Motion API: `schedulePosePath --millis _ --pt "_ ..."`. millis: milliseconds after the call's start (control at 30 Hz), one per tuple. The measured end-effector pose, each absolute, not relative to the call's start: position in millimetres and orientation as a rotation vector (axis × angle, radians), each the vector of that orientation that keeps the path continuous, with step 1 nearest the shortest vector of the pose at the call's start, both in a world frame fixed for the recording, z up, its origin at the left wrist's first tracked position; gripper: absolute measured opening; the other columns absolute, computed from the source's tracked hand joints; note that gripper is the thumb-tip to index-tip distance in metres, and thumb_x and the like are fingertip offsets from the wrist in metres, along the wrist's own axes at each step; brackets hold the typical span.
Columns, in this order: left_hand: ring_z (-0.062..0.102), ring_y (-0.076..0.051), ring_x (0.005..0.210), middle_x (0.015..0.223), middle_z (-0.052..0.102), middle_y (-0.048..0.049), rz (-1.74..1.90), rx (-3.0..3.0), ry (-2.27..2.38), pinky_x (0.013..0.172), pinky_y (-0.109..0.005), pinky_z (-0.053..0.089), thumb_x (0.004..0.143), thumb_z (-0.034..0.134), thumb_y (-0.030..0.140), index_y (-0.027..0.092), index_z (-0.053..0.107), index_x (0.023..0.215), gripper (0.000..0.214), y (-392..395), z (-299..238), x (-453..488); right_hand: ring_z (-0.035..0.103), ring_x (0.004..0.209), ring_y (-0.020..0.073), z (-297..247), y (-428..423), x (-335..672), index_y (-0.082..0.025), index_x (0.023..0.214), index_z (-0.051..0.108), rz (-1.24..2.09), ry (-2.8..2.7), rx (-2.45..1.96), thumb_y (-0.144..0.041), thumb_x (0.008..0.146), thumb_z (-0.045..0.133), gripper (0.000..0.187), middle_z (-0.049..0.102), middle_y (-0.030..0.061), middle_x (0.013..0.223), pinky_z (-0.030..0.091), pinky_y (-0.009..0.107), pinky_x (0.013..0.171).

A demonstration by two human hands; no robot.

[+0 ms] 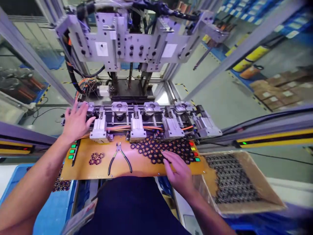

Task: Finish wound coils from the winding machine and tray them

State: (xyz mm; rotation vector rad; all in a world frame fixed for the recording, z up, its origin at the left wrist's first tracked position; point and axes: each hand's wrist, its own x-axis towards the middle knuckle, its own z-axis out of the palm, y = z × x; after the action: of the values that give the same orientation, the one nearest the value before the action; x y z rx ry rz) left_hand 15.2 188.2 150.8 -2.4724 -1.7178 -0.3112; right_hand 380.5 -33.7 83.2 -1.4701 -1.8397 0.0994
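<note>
My left hand is open, its fingers spread over the leftmost metal fixture of the machine; its fingertips hide part of that fixture. My right hand reaches over the front board with its fingers stretched out, touching the near edge of a spread of black ring-shaped parts. No part shows lifted in it. A pair of cutting pliers lies on the board between my hands, handles apart and pointing toward me. Left of the pliers sits a small group of copper-coloured rings.
Green buttons line the board's left end; coloured buttons line its right. A cardboard box full of dark parts stands at right, a blue tray at lower left. The machine head hangs above the fixtures.
</note>
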Motion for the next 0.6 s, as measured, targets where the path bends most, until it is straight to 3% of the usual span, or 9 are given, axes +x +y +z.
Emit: schedulePosePath --millis 100,200,333,467,600 --pt "0.027 -0.042 0.146 0.155 0.041 -0.0180 -0.318 -2.524 -1.705 0.111 -0.069 0.025 0.096 0.044 0.051 0.007 0.039 0.145 0.066 192 157 15 0.070 0.093 0.0268 50 -40 379 -0.021 0.113 0.067 0.103 -1.840 -1.549 -0.016 0.091 0.055 0.025 0.072 0.0108 0.100 0.060 0.049 0.084" --pt "0.028 -0.044 0.145 0.158 0.035 -0.0157 -0.487 -2.532 -1.710 0.108 -0.071 0.031 0.093 0.050 0.052 0.010 0.036 0.148 0.070 180 167 19 0.068 0.102 0.0320 29 -38 374 -0.023 0.099 0.070 0.146 -1.887 -1.560 -0.018 0.088 0.058 0.017 0.071 0.0124 0.108 0.059 0.055 0.084" --pt "0.032 -0.038 0.145 0.160 0.032 -0.0127 -0.893 -2.549 -1.593 0.117 -0.064 0.029 0.090 0.058 0.043 0.017 0.026 0.154 0.076 124 178 32 0.061 0.116 0.0374 17 -37 373 -0.022 0.093 0.071 0.195 -1.910 -1.551 -0.014 0.088 0.054 0.018 0.066 0.0153 0.124 0.056 0.063 0.087" --pt "0.048 -0.033 0.136 0.148 0.050 -0.0095 -1.089 -2.631 -1.653 0.116 -0.056 0.038 0.087 0.064 0.034 0.025 0.041 0.147 0.065 57 173 51 0.062 0.115 0.0361 34 -38 369 -0.023 0.091 0.070 0.251 -1.884 -1.480 -0.012 0.089 0.054 0.020 0.067 0.0147 0.119 0.057 0.062 0.086" --pt "0.068 -0.026 0.110 0.118 0.072 -0.0061 -1.076 -3.068 -1.701 0.098 -0.044 0.056 0.088 0.065 0.030 0.028 0.059 0.130 0.042 22 164 75 0.060 0.118 0.0278 90 -28 341 -0.024 0.096 0.069 0.379 -1.835 -1.287 -0.015 0.088 0.061 0.014 0.064 0.0107 0.122 0.056 0.051 0.095"
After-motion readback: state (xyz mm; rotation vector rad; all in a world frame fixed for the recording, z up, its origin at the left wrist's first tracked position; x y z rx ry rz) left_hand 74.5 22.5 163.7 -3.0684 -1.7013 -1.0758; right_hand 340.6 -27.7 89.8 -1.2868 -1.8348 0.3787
